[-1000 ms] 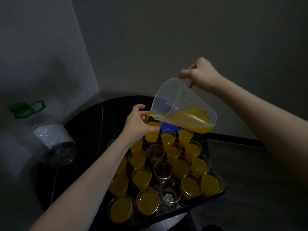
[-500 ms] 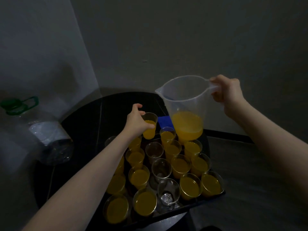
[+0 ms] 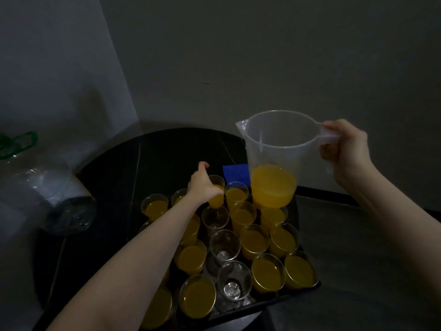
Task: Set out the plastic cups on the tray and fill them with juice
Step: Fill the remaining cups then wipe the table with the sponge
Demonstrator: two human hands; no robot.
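Note:
A dark tray (image 3: 310, 286) on a round black table (image 3: 114, 177) carries several clear plastic cups, most filled with orange juice. Three cups in the middle column stand empty, the nearest one (image 3: 235, 280) at the tray's front. My left hand (image 3: 202, 185) grips a filled cup (image 3: 217, 194) at the far end of the tray. My right hand (image 3: 346, 151) holds the handle of a clear plastic jug (image 3: 274, 161), upright above the tray's far right, with juice in its bottom third.
A large clear plastic bottle (image 3: 47, 192) with a green cap and handle lies on its side at the table's left edge. A blue cloth (image 3: 236, 172) lies behind the cups. Walls close in at the back and left; a dark floor lies to the right.
The jug went from tipped and pouring to upright, and has swung right and lower. My left hand lowered the filled cup toward the tray's far end.

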